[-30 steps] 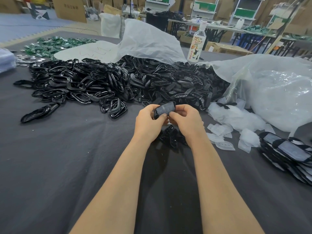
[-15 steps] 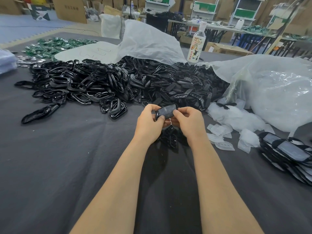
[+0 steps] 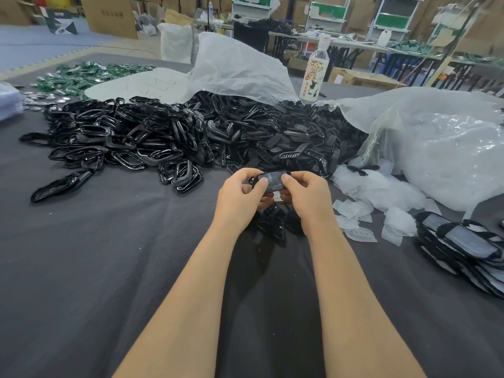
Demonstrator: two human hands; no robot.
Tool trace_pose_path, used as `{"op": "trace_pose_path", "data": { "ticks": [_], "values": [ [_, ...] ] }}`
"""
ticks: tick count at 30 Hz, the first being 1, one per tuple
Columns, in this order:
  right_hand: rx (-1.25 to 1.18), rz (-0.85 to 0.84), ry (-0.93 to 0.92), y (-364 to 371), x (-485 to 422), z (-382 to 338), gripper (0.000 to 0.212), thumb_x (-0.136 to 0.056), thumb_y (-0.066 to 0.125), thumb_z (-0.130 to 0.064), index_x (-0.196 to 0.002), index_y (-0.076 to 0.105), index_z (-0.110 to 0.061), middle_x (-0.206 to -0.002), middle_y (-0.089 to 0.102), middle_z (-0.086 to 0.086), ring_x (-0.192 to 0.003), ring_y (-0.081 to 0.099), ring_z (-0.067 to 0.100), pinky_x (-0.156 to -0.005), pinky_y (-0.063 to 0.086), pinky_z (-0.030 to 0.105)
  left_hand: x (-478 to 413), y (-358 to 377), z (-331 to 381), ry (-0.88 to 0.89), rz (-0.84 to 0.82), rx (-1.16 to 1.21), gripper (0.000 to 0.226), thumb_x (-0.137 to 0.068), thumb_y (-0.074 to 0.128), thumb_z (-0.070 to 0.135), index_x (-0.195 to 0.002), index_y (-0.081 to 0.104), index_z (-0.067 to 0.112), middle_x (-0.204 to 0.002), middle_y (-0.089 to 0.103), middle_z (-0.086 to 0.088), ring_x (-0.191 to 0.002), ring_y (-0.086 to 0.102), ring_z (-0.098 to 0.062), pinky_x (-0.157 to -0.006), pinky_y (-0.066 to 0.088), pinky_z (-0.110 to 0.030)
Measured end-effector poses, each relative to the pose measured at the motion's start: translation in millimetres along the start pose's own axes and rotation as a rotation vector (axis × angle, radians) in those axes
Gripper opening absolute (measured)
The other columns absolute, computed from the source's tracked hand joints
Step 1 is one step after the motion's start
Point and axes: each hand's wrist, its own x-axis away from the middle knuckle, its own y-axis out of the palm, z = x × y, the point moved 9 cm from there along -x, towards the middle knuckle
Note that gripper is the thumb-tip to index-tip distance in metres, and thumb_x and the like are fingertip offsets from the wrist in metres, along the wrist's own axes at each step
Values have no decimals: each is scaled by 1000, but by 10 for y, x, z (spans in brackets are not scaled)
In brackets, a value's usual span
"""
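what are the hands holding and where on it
A small black part, pinched between both hands: left hand on its left end, right hand on its right end.

Forearms stretched forward, left grip (image 3: 240,199) and right grip (image 3: 306,197) side by side, fingers pinching

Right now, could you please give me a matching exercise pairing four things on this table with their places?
Things:
1 bottle
2 green boards
3 small black part
4 stack of covered pieces

Places:
A pinched between the left hand and right hand
B far left of the table
C by the right edge of the view
D upright behind the black pile

Pairs: 1-D, 2-B, 3-A, 4-C.
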Motion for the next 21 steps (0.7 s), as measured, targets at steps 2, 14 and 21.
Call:
{"op": "trace_pose_path", "data": {
  "ticks": [2, 14, 21],
  "values": [
    [-16, -24, 12, 28, 3, 10, 5, -91, 60, -8, -94, 64, -7, -72, 65, 0, -50, 62, -2, -52, 50, 11, -1, -26, -5, 7, 22, -20, 13, -95, 58, 15, -93, 58, 28, -71, 74, -4, -70, 73, -19, -80, 59, -41],
    [-64, -63, -8, 54, 17, -3, 7, -91, 61, -9, -85, 64, -12, -78, 67, 4, -61, 64, 8, -58, 53, 16, -5, -41, -14, 3, 36, 4, 22, -98, 51, 11, -87, 58, 29, -61, 71, 5, -64, 72, -12, -54, 51, -17],
    [-97, -151, 47, 128, 29, 42, 12, -96, 54, -14, -98, 66, -11, -87, 71, 7, -76, 69, 13, -67, 57, 20, 11, -96, 11, 11, 79, 25, 24, -98, 51, 10, -86, 56, 30, -76, 70, -4, -60, 70, -8, -55, 52, -16]
  ]
}}
